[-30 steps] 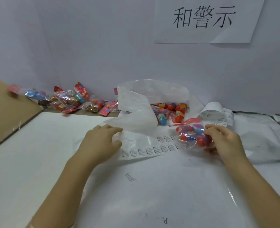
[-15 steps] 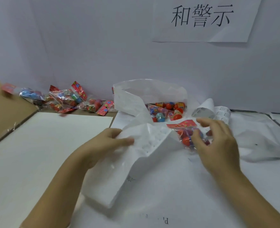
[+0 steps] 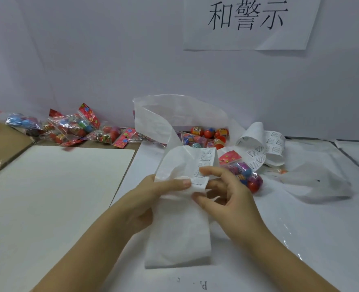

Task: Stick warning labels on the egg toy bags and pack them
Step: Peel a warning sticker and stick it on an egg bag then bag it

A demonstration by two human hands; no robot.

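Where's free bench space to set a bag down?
Free: the white board left of the left hand, with egg toy bags along its back edge; the glossy sheet right of the right hand, in front of crumpled film. Crowded: centre-back, around the big white bag, label strip and loose egg toy bag.

Left arm: bare forearm enters from the lower left, angled up toward the middle.
Left hand [image 3: 151, 197]: thumb laid flat across the front of the label strip [image 3: 204, 163], fingers hidden behind it, pinching it.
Right arm: bare forearm enters from the lower right corner, angled up and inward.
Right hand [image 3: 229, 199]: forefinger and thumb curled, tips on the strip's printed edge; other fingers loosely bent.
Spacing: hands nearly meet.
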